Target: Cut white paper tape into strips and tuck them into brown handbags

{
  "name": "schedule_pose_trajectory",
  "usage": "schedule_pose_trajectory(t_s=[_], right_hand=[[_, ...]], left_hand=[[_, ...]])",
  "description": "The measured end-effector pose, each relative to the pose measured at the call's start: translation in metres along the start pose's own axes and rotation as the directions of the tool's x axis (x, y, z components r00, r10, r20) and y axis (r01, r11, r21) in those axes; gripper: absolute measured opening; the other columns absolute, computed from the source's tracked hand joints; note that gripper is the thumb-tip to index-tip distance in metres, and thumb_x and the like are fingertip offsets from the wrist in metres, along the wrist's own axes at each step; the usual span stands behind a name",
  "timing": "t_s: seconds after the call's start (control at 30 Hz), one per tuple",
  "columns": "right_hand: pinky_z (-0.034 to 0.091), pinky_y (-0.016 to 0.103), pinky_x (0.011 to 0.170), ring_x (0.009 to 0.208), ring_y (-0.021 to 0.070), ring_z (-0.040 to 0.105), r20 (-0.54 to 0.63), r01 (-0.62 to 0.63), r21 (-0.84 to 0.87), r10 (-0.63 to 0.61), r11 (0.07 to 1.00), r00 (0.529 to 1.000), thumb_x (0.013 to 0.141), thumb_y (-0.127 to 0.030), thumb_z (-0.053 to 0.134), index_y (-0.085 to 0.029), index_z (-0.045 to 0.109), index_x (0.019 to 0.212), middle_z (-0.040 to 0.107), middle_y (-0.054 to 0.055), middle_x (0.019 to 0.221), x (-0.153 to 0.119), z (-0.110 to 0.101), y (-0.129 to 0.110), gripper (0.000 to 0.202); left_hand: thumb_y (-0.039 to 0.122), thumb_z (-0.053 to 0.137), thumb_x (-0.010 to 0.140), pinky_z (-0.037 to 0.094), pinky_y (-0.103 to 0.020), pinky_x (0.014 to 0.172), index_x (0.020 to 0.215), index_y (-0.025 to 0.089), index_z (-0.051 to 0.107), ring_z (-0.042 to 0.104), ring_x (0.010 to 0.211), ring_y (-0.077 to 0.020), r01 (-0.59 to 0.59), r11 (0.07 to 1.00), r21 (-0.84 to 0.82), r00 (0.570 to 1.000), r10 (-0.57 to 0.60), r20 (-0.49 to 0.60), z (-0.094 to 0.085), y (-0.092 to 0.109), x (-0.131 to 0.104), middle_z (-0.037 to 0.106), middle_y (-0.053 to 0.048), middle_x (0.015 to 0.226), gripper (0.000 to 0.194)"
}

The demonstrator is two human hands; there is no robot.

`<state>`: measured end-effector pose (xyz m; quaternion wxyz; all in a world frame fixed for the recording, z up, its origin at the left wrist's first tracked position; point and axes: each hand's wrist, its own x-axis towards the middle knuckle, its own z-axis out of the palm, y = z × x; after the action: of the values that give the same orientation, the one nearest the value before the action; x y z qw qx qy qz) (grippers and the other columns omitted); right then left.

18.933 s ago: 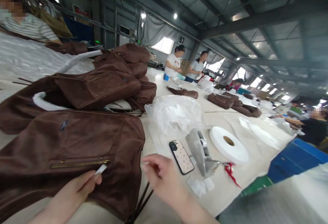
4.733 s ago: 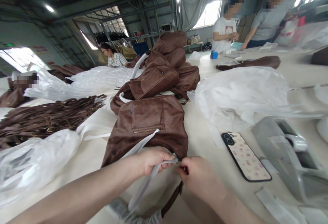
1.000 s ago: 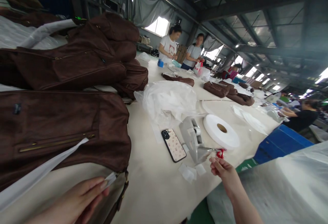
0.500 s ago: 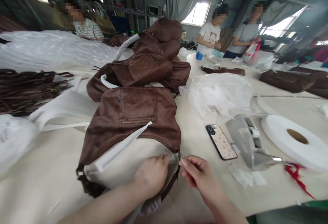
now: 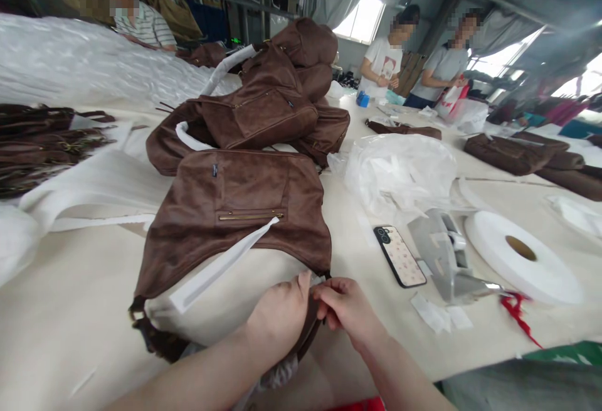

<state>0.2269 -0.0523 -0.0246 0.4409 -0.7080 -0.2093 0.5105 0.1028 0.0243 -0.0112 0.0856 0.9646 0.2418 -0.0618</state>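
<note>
A brown leather shoulder bag [image 5: 254, 191] lies flat on the table, its strap curving toward me. A white paper strip [image 5: 226, 266] hangs from its front zipper. At the bag's right lower corner, where the strap joins, my left hand [image 5: 282, 314] is closed on a bit of clear plastic film [image 5: 318, 280]. My right hand [image 5: 348, 310] is pinched beside it against the strap end; what its fingertips hold is hidden. More crumpled plastic wrap [image 5: 282, 373] covers part of the strap below my left wrist. A metal ring [image 5: 137, 312] shows at the left corner.
More brown bags [image 5: 263, 103] are piled behind. To the right lie a phone [image 5: 399, 257], a tape dispenser [image 5: 439, 254], a white roll [image 5: 522, 257] and a plastic bag [image 5: 399, 169]. Brown straps [image 5: 42, 147] are heaped at left. Several people stand across the table.
My right hand has moved left, up against my left hand at the strap joint. My left thumb now points up. The view has shifted slightly.
</note>
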Motion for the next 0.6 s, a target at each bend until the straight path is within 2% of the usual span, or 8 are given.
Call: schedule_pose_trajectory(t_s=[0.07, 0.13, 0.27, 0.33, 0.4, 0.47, 0.53, 0.6], right_hand=[[0.021, 0.02, 0.037, 0.032, 0.0059, 0.042, -0.007, -0.008, -0.007, 0.008, 1.0, 1.0, 0.071, -0.031, 0.058, -0.016, 0.065, 0.069, 0.063, -0.002, 0.048, 0.001, 0.0, 0.0, 0.016], [0.023, 0.02, 0.037, 0.032, 0.0061, 0.043, -0.004, -0.003, -0.01, 0.003, 1.0, 1.0, 0.072, -0.029, 0.057, -0.016, 0.065, 0.069, 0.064, -0.001, 0.049, 0.0, -0.001, 0.001, 0.016], [0.026, 0.019, 0.037, 0.036, 0.0066, 0.05, 0.064, 0.05, -0.043, -0.048, 0.998, 0.997, 0.08, -0.035, 0.058, -0.016, 0.066, 0.074, 0.071, 0.002, 0.062, -0.006, -0.005, 0.003, 0.022], [0.027, 0.019, 0.037, 0.037, 0.0066, 0.051, 0.096, 0.077, -0.097, -0.068, 0.992, 0.993, 0.083, -0.039, 0.057, -0.017, 0.067, 0.075, 0.073, 0.003, 0.069, -0.009, -0.007, 0.004, 0.026], [0.026, 0.019, 0.035, 0.035, 0.0063, 0.049, 0.119, 0.102, -0.16, -0.083, 0.982, 0.989, 0.086, -0.042, 0.055, -0.017, 0.068, 0.074, 0.074, 0.003, 0.07, -0.012, -0.008, 0.005, 0.03], [0.026, 0.019, 0.034, 0.033, 0.0062, 0.047, 0.139, 0.122, -0.192, -0.096, 0.974, 0.986, 0.088, -0.045, 0.053, -0.017, 0.069, 0.075, 0.073, 0.003, 0.07, -0.013, -0.009, 0.007, 0.034], [0.027, 0.019, 0.034, 0.033, 0.0063, 0.045, 0.148, 0.128, -0.188, -0.1, 0.974, 0.984, 0.089, -0.047, 0.051, -0.017, 0.07, 0.077, 0.073, 0.004, 0.07, -0.014, -0.009, 0.009, 0.037], [0.028, 0.019, 0.034, 0.033, 0.0064, 0.045, 0.141, 0.123, -0.171, -0.099, 0.977, 0.985, 0.089, -0.046, 0.051, -0.017, 0.071, 0.079, 0.073, 0.004, 0.07, -0.014, -0.008, 0.011, 0.036]], left_hand=[[0.005, 0.046, 0.089, 0.055, -0.03, 0.065, 0.138, 0.007, 0.042, 0.07, 0.076, -0.0228, 0.037, 0.999, 0.001, 0.999, -0.037, -0.023, 0.002, 0.0, -0.001, 0.069, -0.012, 0.092, 0.049], [0.007, 0.046, 0.089, 0.054, -0.029, 0.064, 0.137, 0.007, 0.043, 0.07, 0.075, -0.0231, 0.033, 0.999, -0.01, 0.999, -0.033, -0.02, 0.003, -0.001, -0.001, 0.069, -0.011, 0.089, 0.048], [0.004, 0.041, 0.084, 0.05, -0.03, 0.066, 0.105, 0.013, 0.061, 0.068, 0.079, -0.0229, 0.018, 0.989, -0.149, 1.0, -0.014, 0.028, 0.004, -0.007, 0.002, 0.067, -0.009, 0.089, 0.031], [0.008, 0.038, 0.085, 0.046, -0.028, 0.065, 0.089, 0.015, 0.061, 0.065, 0.076, -0.0208, 0.065, 0.932, -0.357, 0.998, -0.052, 0.047, 0.006, -0.011, 0.004, 0.066, -0.008, 0.083, 0.024], [0.018, 0.036, 0.09, 0.04, -0.025, 0.055, 0.074, 0.016, 0.056, 0.058, 0.062, -0.0163, 0.15, 0.733, -0.664, 0.987, -0.072, 0.144, 0.007, -0.016, 0.006, 0.061, -0.004, 0.068, 0.026], [0.03, 0.036, 0.09, 0.031, -0.023, 0.045, 0.066, 0.018, 0.051, 0.046, 0.047, -0.0111, 0.254, 0.388, -0.886, 0.964, -0.027, 0.264, 0.008, -0.018, 0.007, 0.054, 0.0, 0.058, 0.03], [0.038, 0.045, 0.084, 0.023, -0.021, 0.04, 0.066, 0.017, 0.05, 0.036, 0.04, -0.0071, 0.319, 0.081, -0.944, 0.947, 0.022, 0.321, 0.007, -0.017, 0.007, 0.051, 0.002, 0.056, 0.028], [0.039, 0.052, 0.078, 0.018, -0.02, 0.039, 0.068, 0.016, 0.051, 0.032, 0.038, -0.0045, 0.325, -0.101, -0.94, 0.945, 0.018, 0.325, 0.005, -0.015, 0.006, 0.052, 0.003, 0.057, 0.025]])
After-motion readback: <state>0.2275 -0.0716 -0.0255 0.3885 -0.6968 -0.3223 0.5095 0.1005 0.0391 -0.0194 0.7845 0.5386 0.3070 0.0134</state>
